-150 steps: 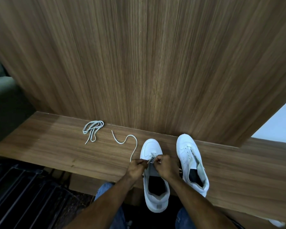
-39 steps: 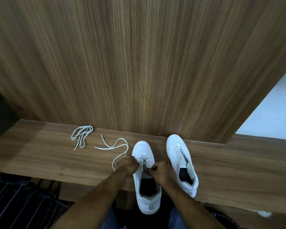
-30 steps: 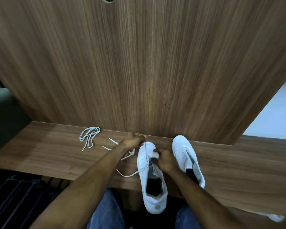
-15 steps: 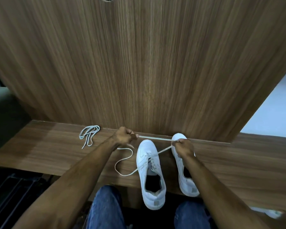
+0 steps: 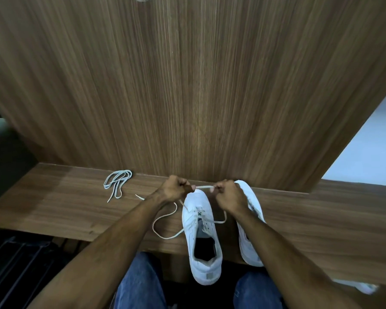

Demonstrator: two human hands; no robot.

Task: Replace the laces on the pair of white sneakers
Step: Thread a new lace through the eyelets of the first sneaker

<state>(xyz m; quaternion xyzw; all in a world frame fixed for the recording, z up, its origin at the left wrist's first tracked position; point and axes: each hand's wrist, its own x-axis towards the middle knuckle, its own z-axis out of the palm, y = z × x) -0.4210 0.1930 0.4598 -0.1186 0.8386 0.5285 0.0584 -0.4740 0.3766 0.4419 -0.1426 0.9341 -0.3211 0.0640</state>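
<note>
My left hand (image 5: 173,188) is curled into a fist just beyond the toe of the near sneaker (image 5: 200,233), and its fingers pinch one part of the lace (image 5: 202,186). My right hand (image 5: 227,196) is curled the same way beside it, over the toe of the second sneaker (image 5: 249,216), pinching the lace a little further along. A short, flat, off-white stretch of lace runs nearly level between the two fists, above the near sneaker's toe.

From the hands the lace drops to the near sneaker. It crosses once through the eyelets nearest the toe, and the eyelets further back are bare. One slack strand loops out on the bench (image 5: 65,210) to the left of that sneaker and curls back to its side; another small loop lies on its right side, between the two shoes. A free tip rests on the bench left of my left wrist.

The near sneaker is white, toe toward the wooden wall panel (image 5: 187,85), its dark opening facing up and its heel hanging past the bench edge. The second sneaker lies just to its right, partly hidden by my right forearm.

Well left of the near sneaker, close to the panel, a bundled lace (image 5: 117,181) lies loosely folded.
</note>
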